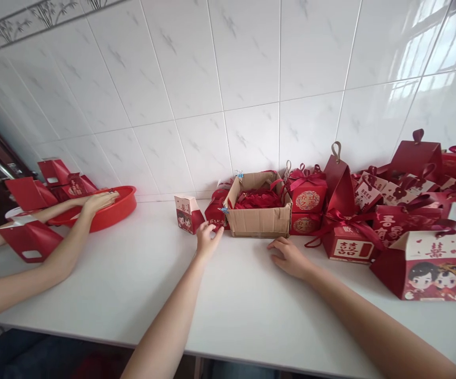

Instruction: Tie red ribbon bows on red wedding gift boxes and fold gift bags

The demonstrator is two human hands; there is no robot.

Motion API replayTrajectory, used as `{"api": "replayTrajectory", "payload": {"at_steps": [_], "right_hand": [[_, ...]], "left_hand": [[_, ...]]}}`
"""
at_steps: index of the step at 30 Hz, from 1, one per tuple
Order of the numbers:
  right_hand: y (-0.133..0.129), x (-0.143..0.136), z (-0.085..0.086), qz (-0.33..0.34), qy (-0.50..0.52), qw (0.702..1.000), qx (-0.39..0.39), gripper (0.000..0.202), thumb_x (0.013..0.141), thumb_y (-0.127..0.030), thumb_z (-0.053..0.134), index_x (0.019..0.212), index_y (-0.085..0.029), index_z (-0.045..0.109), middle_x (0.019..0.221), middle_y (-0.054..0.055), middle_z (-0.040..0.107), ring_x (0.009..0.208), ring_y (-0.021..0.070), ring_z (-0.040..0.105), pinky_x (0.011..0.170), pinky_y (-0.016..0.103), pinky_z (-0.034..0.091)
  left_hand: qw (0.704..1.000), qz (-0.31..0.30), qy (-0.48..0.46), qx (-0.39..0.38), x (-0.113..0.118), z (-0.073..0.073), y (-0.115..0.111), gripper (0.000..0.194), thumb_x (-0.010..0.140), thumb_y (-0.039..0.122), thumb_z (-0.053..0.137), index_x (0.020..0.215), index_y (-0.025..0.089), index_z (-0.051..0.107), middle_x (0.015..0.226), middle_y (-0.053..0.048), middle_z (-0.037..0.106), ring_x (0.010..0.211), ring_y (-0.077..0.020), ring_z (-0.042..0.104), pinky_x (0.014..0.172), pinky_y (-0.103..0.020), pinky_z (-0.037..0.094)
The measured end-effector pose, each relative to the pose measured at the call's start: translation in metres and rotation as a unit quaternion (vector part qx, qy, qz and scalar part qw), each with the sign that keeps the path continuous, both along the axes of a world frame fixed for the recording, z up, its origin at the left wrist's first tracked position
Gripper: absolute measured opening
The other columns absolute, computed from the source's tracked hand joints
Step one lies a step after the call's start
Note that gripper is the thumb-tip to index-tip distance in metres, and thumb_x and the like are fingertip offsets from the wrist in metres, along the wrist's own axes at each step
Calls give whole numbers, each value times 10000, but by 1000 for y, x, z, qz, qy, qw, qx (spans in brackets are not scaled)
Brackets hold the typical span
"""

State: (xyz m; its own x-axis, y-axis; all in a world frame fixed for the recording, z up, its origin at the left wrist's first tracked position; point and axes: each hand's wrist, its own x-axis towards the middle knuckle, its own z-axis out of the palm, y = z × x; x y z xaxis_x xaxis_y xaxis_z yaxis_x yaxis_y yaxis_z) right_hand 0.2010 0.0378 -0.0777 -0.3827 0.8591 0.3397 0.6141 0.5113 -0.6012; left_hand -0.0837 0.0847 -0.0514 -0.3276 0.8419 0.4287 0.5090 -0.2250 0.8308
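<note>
My left hand reaches over the white table, fingers apart, close to a small red and cream gift box and a darker red box behind the fingers. Whether the fingertips touch the darker box I cannot tell. My right hand rests on the tabletop with loosely curled, parted fingers and nothing in it. Just beyond it stands an open cardboard box holding a heap of dark red ribbons.
On the right crowd many red gift boxes, among them one with cartoon figures and one with a ribbon bow. At left, another person's hands reach into a red plastic basin, beside several red boxes. A tiled wall backs the table.
</note>
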Motion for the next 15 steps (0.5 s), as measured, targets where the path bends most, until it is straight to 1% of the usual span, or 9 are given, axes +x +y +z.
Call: {"api": "replayTrajectory", "payload": {"at_steps": [4,9,12,15], "right_hand": [[-1,0,0,3,-2,1000,2,273,769,-93,548,1013,-162,648,1046,101,604,1004,233,561,915,372,445],[-3,1,1,6,-13,1000,0,267,779,-103,542,1019,-158,645,1060,108,598,1017,236,558,920,375,445],[-3,1,1,7,-17,1000,-3,271,778,-101,539,1022,-158,642,1069,108,594,1015,236,557,924,374,444],[-4,1,1,10,-19,1000,-4,272,776,-100,535,1021,-154,640,1070,109,592,1013,238,556,919,372,447]], "left_hand": [[991,24,-132,20,-14,15,1,320,894,315,562,1172,158,562,1218,-98,570,1050,-222,584,881,-440,506],[954,27,-296,22,-33,31,-5,336,904,336,543,1191,160,549,1194,-97,582,1009,-210,601,850,-421,522],[933,38,-357,17,-39,33,-9,333,907,332,540,1197,167,546,1205,-98,575,1011,-209,599,850,-418,522],[920,47,-390,-8,-38,31,-9,346,900,326,552,1202,158,541,1199,-98,576,1013,-214,599,846,-424,523]]}}
